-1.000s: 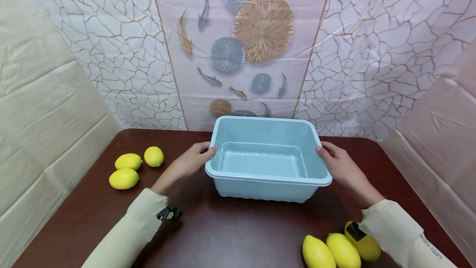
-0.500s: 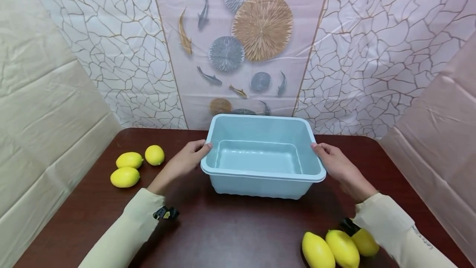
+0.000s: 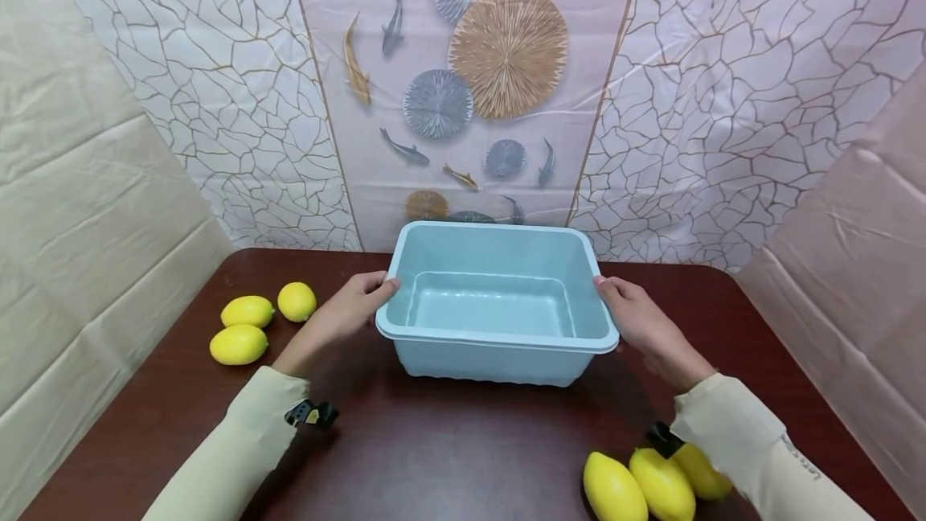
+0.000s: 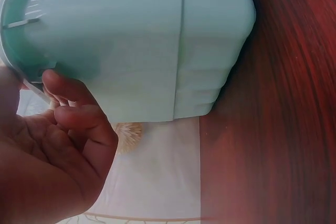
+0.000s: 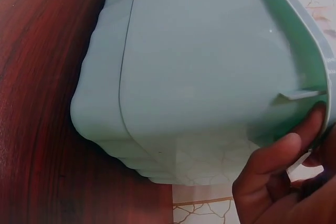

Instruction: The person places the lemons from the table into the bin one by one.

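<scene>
A light blue plastic basin point(image 3: 499, 360), rectangular with rounded corners and nothing inside, sits toward the back of the dark wooden table. My left hand point(image 3: 347, 313) grips its left rim, thumb over the top edge. In the left wrist view the curled fingers of the left hand point(image 4: 68, 135) tuck under the rim against the outer wall. On the opposite side my right hand point(image 3: 644, 324) pinches the right rim the same way. The right wrist view shows the fingers of that right hand point(image 5: 289, 166) bent beneath the lip, beside a small rib on the basin wall point(image 5: 199, 66).
Three lemons point(image 3: 239, 344) lie on the table at the left, beyond the left forearm. Three more lemons point(image 3: 615, 487) are grouped near the front right, one partly behind the right sleeve point(image 3: 731, 424). Patterned cloth point(image 3: 506, 103) hangs behind the table point(image 3: 448, 441), and plain cloth lines both sides.
The basin has slid to the left with both hands holding its rims. Both forearms have shifted left along with it. The lemons stay where they were on the table.
</scene>
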`<move>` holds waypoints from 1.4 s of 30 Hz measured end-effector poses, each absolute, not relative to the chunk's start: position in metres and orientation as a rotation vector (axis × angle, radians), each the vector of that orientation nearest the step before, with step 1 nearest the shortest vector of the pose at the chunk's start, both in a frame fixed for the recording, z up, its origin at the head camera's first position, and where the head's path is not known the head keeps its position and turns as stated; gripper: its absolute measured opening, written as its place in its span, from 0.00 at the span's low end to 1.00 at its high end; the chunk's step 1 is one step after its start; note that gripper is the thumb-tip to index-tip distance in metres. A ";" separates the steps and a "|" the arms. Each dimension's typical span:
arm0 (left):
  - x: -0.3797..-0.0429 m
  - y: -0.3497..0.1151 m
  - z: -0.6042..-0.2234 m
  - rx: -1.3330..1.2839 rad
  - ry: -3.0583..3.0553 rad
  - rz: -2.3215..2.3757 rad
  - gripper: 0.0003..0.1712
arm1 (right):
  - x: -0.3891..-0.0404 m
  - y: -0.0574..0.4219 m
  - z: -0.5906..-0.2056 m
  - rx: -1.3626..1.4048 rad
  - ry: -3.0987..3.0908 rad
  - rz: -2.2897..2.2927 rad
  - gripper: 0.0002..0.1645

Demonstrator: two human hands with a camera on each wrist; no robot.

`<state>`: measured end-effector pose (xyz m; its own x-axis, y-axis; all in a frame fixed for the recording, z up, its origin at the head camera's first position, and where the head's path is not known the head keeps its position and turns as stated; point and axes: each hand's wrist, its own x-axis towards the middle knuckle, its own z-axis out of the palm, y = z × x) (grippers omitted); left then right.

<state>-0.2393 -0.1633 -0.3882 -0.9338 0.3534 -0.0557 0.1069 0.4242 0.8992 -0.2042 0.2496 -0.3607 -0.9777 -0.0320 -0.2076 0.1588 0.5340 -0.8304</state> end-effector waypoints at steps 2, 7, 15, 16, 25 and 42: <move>-0.239 -0.166 -0.388 0.398 2.429 1.522 0.26 | -0.204 0.248 -0.360 0.108 2.562 -1.418 0.40; -0.238 -0.172 -0.386 0.399 2.425 1.520 0.28 | -0.205 0.245 -0.360 0.079 2.563 -1.398 0.41; -0.236 -0.181 -0.386 0.398 2.437 1.505 0.29 | -0.207 0.239 -0.363 0.045 2.536 -1.396 0.42; -0.236 -0.182 -0.386 0.399 2.433 1.508 0.29 | -0.207 0.238 -0.363 0.041 2.532 -1.396 0.42; -0.236 -0.189 -0.389 0.375 2.368 1.559 0.32 | -0.205 0.235 -0.368 -0.038 2.471 -1.461 0.40; -0.234 -0.203 -0.385 0.353 2.419 1.542 0.28 | -0.207 0.223 -0.371 -0.116 2.445 -1.462 0.41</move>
<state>-0.2340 -0.2033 -0.3854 -0.9391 0.3343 -0.0800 0.0686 0.4104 0.9093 -0.2067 0.2227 -0.3710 -0.9548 -0.2152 -0.2048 0.0785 0.4821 -0.8726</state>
